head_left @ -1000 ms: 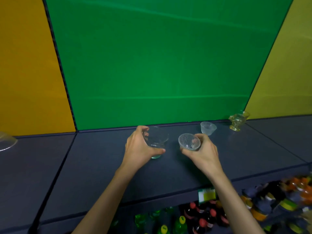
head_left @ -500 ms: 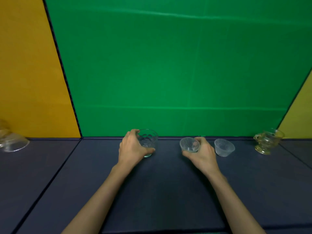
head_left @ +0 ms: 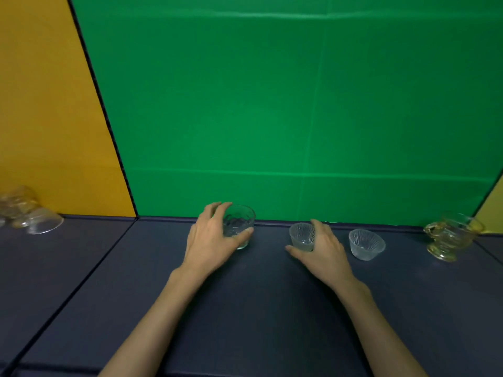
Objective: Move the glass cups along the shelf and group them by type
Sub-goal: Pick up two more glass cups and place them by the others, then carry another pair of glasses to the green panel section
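Between my two hands lies a bare stretch of the dark shelf [head_left: 258,308], and both cups are down on it now, where half a second ago I was bringing them in toward the back edge. My left hand [head_left: 212,243] curls round the clear tumbler [head_left: 239,225], thumb across its front and fingers over the far rim, so that grip is closed on the glass. My right hand [head_left: 324,251] cups the small ribbed cup [head_left: 302,236] from its right side, thumb stretched along the base in front. The fingers look looser than a moment back, though I can't tell if they have let go.

Just to the right of that grip sits a second ribbed cup [head_left: 366,244], same pattern, near but not touching. That is the change that matters: a second ago the two ribbed cups were well apart, now they stand as a pair. Further right, the amber handled cup [head_left: 451,238] stands alone. Far off beyond my left grip, a cluster of tipped glasses [head_left: 30,214] lies against the yellow panel.

I judge the ribbed pair is done, and the tumbler's place is the open question.
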Tool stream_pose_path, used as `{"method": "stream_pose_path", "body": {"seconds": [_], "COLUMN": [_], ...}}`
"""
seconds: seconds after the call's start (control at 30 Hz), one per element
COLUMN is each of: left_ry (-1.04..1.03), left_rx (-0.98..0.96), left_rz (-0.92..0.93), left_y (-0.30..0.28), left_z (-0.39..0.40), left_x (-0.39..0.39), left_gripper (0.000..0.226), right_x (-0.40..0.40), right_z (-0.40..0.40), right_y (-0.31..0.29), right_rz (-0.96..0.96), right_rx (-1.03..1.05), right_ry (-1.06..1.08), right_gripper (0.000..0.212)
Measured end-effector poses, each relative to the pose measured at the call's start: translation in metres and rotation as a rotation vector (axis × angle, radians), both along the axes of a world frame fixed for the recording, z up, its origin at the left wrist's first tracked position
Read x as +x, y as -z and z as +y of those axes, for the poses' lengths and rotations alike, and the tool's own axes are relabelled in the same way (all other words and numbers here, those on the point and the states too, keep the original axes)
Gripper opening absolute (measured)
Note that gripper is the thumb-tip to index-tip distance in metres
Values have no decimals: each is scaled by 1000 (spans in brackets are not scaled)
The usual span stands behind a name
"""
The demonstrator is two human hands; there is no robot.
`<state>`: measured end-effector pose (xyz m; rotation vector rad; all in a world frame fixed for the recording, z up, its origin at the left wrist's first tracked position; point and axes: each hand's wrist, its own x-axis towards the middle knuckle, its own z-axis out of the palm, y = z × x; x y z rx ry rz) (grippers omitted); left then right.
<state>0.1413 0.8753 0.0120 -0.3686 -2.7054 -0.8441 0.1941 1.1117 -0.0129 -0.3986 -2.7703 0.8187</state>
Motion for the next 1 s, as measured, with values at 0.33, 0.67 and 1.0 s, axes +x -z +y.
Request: {"method": "stream_pose_path", "body": {"seconds": [0.33,0.67,1.0], "left_ry": [-66,-336,-455], "left_rx": [-349,-473,-442], "left_rz": [174,92,65], "left_y": [-15,-14,-9], "left_z": [-23,-117,-272], "left_x": [57,124,171], "left_gripper": [64,65,70], "right_x": [23,41,54], "right_z": [-30,-149,-309], "right_y": [-23,-33,-27], "right_rz": [190,255,240], "right_rx": [318,256,232], "right_ry": [-268,-570,-700], "right_gripper": [54,45,43]}}
